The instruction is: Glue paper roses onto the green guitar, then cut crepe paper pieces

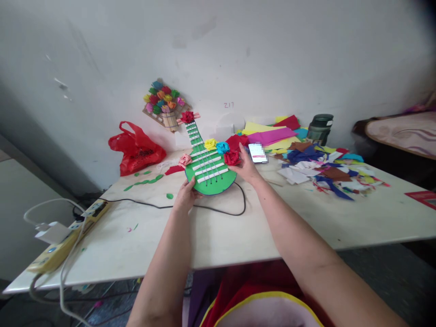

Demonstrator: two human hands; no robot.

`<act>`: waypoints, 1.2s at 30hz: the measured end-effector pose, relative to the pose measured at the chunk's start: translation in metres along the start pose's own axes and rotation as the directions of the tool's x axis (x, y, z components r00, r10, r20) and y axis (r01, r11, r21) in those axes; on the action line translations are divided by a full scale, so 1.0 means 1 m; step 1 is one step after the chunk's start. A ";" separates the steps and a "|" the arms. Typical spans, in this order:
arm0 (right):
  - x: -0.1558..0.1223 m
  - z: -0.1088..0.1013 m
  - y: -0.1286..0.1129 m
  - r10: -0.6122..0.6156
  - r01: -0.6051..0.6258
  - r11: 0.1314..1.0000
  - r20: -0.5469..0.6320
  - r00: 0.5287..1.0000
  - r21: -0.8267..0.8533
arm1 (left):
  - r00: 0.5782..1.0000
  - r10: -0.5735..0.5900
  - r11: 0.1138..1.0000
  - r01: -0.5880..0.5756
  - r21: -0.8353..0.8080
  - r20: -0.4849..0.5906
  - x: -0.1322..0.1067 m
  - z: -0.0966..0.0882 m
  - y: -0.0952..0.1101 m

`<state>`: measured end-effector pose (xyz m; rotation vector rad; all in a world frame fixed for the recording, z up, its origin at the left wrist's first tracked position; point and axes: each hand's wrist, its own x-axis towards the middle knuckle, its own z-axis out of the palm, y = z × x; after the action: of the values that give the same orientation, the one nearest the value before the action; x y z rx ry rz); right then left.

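Note:
A green paper lute [218, 185] with white strips across its body and thin strings tilts up above the table. My left hand [185, 195] grips its lower left edge, thumb on the front. At its right edge my right hand [245, 164] holds it beside a dark red paper flower [232, 157]. Blue [223, 147] and yellow [210, 144] paper flowers sit along the upper right of the body. A pink flower [185, 160] is at its left side, and a red flower [187, 117] tops the neck.
On the white table [238, 236], a red plastic bag [139, 150] stands left. A phone [258, 153], paper scraps [320, 168] and a dark green bottle [320, 128] lie to the right. A power strip [64, 240] runs along the left edge; a black cable [218, 211] crosses below the lute.

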<state>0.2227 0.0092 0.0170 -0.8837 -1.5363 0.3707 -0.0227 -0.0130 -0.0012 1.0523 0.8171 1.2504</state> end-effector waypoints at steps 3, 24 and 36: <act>0.001 0.001 0.000 -0.025 0.025 0.999 -0.014 1.000 -0.032 | 1.000 -0.008 1.000 0.008 -0.004 -0.006 -0.001 0.002 0.001; -0.004 0.001 -0.005 -0.083 0.044 0.967 -0.146 0.986 -0.250 | 0.997 -0.064 0.997 0.062 0.038 0.041 -0.004 0.004 0.003; -0.005 0.000 -0.003 -0.036 -0.016 0.956 -0.174 0.984 -0.292 | 0.997 -0.075 0.996 0.074 0.044 0.031 -0.004 0.005 0.003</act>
<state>0.2220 0.0038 0.0157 -1.1080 -1.4487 0.0523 -0.0202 -0.0179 0.0034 1.0646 0.8540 1.1549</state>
